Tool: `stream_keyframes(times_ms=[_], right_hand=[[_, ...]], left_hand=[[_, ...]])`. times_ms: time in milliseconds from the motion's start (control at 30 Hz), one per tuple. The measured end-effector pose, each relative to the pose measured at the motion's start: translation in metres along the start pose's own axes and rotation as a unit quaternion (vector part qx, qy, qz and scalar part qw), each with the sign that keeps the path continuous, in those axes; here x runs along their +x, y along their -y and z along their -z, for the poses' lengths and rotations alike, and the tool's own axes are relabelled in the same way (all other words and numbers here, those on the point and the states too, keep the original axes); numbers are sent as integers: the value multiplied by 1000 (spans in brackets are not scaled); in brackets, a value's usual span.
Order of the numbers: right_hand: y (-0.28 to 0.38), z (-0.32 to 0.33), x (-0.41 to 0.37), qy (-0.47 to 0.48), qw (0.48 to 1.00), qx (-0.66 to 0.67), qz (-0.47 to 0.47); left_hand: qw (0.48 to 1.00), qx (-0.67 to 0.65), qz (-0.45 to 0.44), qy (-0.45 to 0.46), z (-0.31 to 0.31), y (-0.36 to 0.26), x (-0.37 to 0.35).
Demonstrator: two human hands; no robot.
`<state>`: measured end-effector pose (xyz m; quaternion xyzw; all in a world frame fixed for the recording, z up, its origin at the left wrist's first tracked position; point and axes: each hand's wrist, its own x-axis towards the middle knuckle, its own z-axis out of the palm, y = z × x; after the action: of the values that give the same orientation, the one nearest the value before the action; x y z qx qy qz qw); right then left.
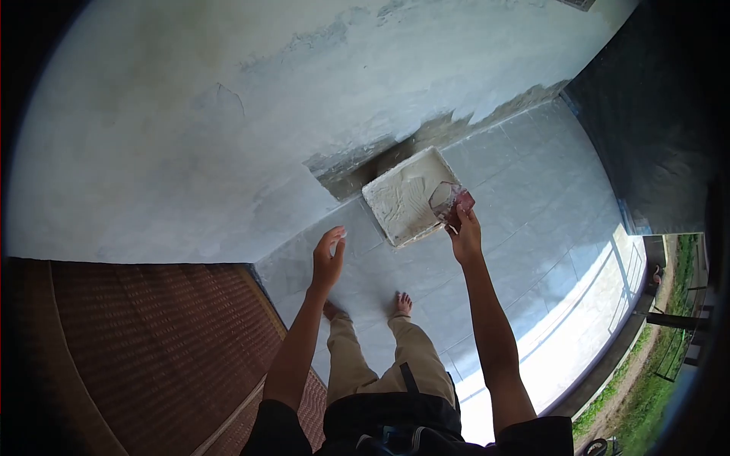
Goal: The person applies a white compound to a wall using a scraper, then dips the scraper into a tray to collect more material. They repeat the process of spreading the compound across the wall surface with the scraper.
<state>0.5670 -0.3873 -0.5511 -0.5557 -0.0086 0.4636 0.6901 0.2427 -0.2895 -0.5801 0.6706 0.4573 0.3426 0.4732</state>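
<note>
My right hand (465, 235) grips the reddish handle of a scraper (450, 204), its blade smeared with pale paste. The scraper is over the right side of a shallow rectangular tray (380, 214). Whitish paste (407, 199) with ridged marks covers the tray's inside. To the left of the tray, my left hand (330, 254) hangs in the air with its fingers curved and apart. A small white spot shows at its fingertips; I cannot make out whether it is paste on the skin.
A pale plastered wall (190, 137) with rough grey patches rises beyond the tray. Grey floor tiles (502, 190) run along it. A brown woven panel (160, 342) stands at the left, a dark sheet (654, 144) at the right. My bare feet (403, 303) are below the tray.
</note>
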Motion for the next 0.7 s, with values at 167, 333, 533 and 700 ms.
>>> stream_keyframes(times_ms=[167, 333, 533, 700], right_hand=[[-20, 48, 31, -9, 995, -100, -6], [-50, 67, 70, -16, 984, -177, 25], [-94, 86, 130, 14, 942, -332, 54], [-116, 89, 179, 45, 851, -487, 190]], left_hand=[[999, 12, 43, 31, -55, 28, -19], [996, -12, 83, 30, -95, 75, -10], [992, -51, 117, 11, -142, 136, -6], [992, -34, 121, 16, -170, 181, -3]])
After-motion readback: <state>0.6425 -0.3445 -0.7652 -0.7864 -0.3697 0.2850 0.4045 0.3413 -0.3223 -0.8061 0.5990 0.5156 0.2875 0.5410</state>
